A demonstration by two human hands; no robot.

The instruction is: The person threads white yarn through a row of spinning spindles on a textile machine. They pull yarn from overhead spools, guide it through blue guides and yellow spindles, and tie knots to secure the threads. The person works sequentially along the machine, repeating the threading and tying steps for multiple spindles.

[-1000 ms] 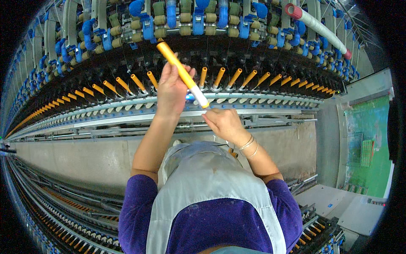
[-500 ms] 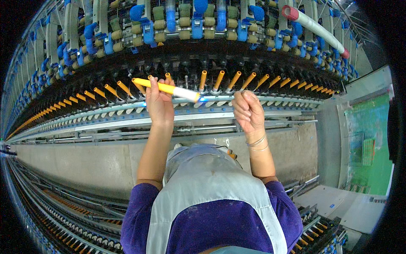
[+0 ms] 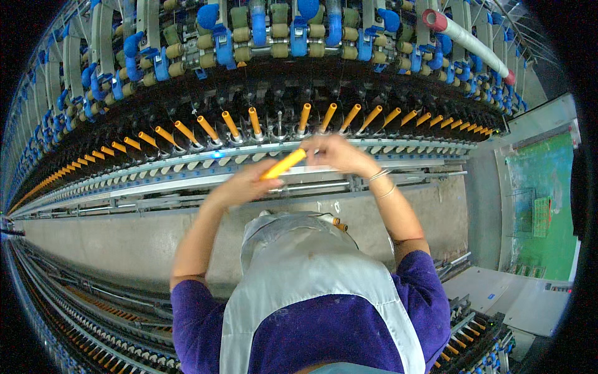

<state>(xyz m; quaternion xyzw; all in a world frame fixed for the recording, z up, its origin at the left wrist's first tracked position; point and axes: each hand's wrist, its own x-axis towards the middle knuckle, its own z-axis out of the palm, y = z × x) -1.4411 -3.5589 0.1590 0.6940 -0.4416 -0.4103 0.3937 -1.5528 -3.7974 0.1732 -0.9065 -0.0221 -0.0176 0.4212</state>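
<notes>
A yellow bobbin slants in front of the spinning frame, its upper right end pointing toward my other hand. My left hand is closed round the lower end, which it hides. Close beside the bobbin's upper tip is my right hand, its fingers curled together and blurred; whatever they pinch is too fine to make out. Behind both hands runs a row of upright orange bobbins on spindles. One bare metal spindle stands among them.
Blue-and-tan drafting rollers hang above the row. A white roll with red ends lies across the machine at right. A metal rail runs below the spindles. Another machine stands behind me; a green crate sits far right.
My left hand has moved down and right, swinging the bobbin from nearly level to slanting up rightward. My right hand has moved left to the bobbin's tip. The bare spindle is now uncovered.
</notes>
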